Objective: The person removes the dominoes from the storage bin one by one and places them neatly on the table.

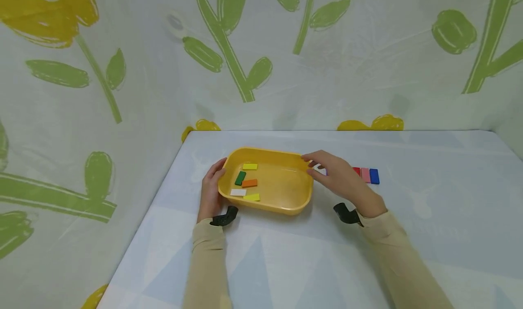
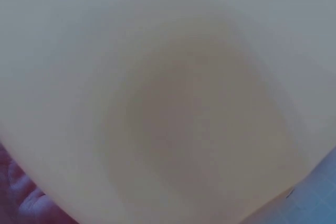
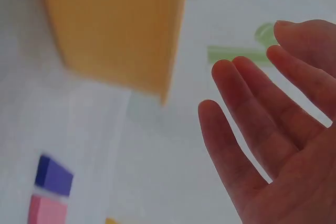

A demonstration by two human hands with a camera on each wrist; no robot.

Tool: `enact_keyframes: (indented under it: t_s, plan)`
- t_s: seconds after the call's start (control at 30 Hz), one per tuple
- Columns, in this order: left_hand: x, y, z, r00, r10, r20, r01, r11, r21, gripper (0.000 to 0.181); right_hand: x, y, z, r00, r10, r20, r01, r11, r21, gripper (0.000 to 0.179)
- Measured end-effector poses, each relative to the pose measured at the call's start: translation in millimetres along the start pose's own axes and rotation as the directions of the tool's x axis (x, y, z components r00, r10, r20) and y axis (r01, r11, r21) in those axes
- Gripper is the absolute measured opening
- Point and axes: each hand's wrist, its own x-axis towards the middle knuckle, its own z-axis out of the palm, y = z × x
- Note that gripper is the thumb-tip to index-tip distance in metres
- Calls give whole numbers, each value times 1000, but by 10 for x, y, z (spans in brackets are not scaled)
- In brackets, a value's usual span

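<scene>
In the head view a yellow plastic tub (image 1: 282, 181) stands at the middle of the table. Inside it, toward the left, lie several small blocks: a green block (image 1: 240, 178), an orange block (image 1: 249, 183), a white block (image 1: 238, 192) and two yellow ones. My left hand (image 1: 210, 191) grips the tub's left end, thumb at the rim. The tub's wall (image 2: 199, 119) fills the left wrist view, blurred, with part of that hand low in the corner. My right hand (image 1: 337, 175) is at the tub's right rim, its fingers loosely extended and holding nothing in the right wrist view.
To the right of the tub, partly behind my right hand, a row of blocks lies on the table (image 1: 286, 263): a red block (image 1: 357, 171), a pink block (image 1: 365, 175) and a blue block (image 1: 374, 176) show. A leaf-patterned cloth wall (image 1: 306, 86) borders the table's back and left.
</scene>
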Motion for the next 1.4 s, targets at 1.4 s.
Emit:
enact_keyframes:
  t_s: [1.4]
  plan:
    - [13, -13, 1, 1000, -20, -7, 20, 1000, 0, 31, 958, -585, 651, 854, -59, 516, 276, 894, -354, 38]
